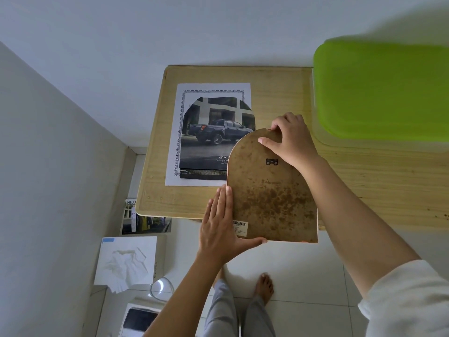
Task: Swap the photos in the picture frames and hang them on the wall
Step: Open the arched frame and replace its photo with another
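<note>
The right hand (291,139) pinches the arched top of the frame (269,198). The left hand (221,229) lies flat, fingers together, along its left side, thumb under the bottom edge. Back up, the frame overhangs the bench's (364,181) front edge, overlapping the car photo (211,135). A hard pull at the top could tip it off, since the flat hand barely holds.
</note>
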{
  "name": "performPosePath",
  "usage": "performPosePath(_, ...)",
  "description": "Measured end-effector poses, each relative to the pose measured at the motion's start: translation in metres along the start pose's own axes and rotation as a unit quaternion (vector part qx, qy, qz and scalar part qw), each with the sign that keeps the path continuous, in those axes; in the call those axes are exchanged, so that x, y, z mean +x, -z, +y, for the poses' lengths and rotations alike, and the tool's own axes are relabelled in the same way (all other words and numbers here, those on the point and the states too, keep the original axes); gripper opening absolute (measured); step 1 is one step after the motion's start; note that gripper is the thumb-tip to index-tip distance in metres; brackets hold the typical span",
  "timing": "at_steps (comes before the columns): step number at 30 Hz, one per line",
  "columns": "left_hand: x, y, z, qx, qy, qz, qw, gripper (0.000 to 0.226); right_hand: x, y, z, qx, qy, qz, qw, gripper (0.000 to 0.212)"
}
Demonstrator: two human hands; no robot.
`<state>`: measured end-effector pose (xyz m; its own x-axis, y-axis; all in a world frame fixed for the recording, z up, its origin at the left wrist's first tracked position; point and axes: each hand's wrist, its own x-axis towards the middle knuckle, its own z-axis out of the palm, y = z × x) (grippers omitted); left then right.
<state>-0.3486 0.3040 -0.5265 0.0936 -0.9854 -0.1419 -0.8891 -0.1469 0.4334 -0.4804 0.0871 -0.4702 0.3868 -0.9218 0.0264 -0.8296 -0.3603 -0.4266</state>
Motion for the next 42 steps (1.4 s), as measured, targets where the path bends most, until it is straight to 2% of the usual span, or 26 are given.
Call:
performPosePath(8, 0.0, 0.001, 0.0, 0.003, 0.002, 0.0, 1.0, 0.131, 0.011, 0.003, 0.011, 0.027, -0.04, -0.092, 0.995, 0.037)
performPosePath(12, 0.0, 0.002, 0.001, -0.002, 0.004, -0.003, 1.0, 0.133, 0.012, 0.009, 0.013, 0.032, -0.098, -0.12, 0.987, 0.038)
performPosePath(16, 0.001, 0.002, 0.004, -0.006, 0.009, -0.002, 1.0, 0.134, 0.007, 0.02, 0.022, 0.128, -0.171, -0.13, 0.968, 0.038)
performPosePath(20, 0.001, 0.003, 0.003, -0.005, 0.016, 0.003, 1.0, 0.134, -0.004, 0.015, 0.02, 0.164, -0.158, -0.104, 0.968, 0.047)
performPosePath(24, 0.0, 0.003, 0.009, 0.002, 0.028, -0.006, 1.0, 0.134, -0.02, 0.0, 0.019, 0.112, -0.109, -0.103, 0.982, 0.057)
performPosePath(27, -0.001, 0.004, 0.009, 0.004, 0.025, -0.013, 1.0, 0.133, -0.035, -0.01, 0.023, 0.103, -0.103, -0.101, 0.984, 0.06)
performPosePath(31, -0.002, 0.004, 0.007, 0.013, 0.016, -0.014, 1.0, 0.133, -0.071, -0.013, 0.026, 0.13, -0.144, -0.023, 0.981, 0.062)
performPosePath(35, -0.003, 0.004, 0.006, 0.009, 0.009, -0.012, 1.0, 0.132, -0.122, -0.01, 0.026, 0.192, -0.241, 0.067, 0.949, 0.059)
performPosePath(42, -0.013, 0.007, -0.007, 0.013, -0.002, -0.023, 1.0, 0.129, -0.144, -0.012, 0.03, 0.282, -0.279, 0.072, 0.915, 0.052)
